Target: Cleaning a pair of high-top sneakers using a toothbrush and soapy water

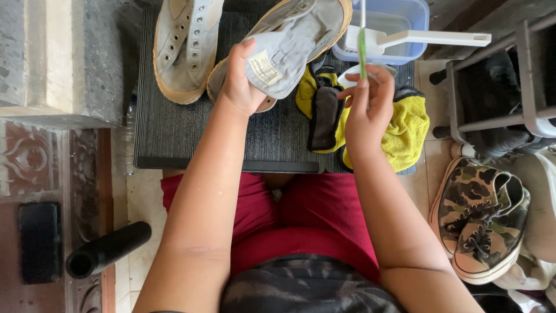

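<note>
- Your left hand [242, 78] is closed on a grey shoe [289, 43]: the thumb presses on the pulled-out tongue, where a small label shows, and the fingers go behind it.
- This shoe is tilted, its tan sole turned up and away from you, above the dark ribbed mat [191, 136].
- Your right hand [366, 107] has the fingertips pinched together on a thin green stick [362, 49] (I cannot tell what kind of tool it is), which stands almost upright.
- A second grey shoe [185, 46], without laces, lies on the mat just to the left of the held one.
- Under and beside your right hand lies a yellow cloth [405, 130], with a black piece [324, 116] on it.
- At the far edge of the mat stands a blue tub [408, 23], and a white brush handle [434, 39] lies across its rim.
- On the floor at your right is a camouflage shoe [480, 223] with laces, near a grey metal rack [521, 81].
- At your left, a black tube [107, 249] lies on the floor, and a flat black thing [39, 240] is further left.
- Your red shorts [307, 220] show between your arms.
</note>
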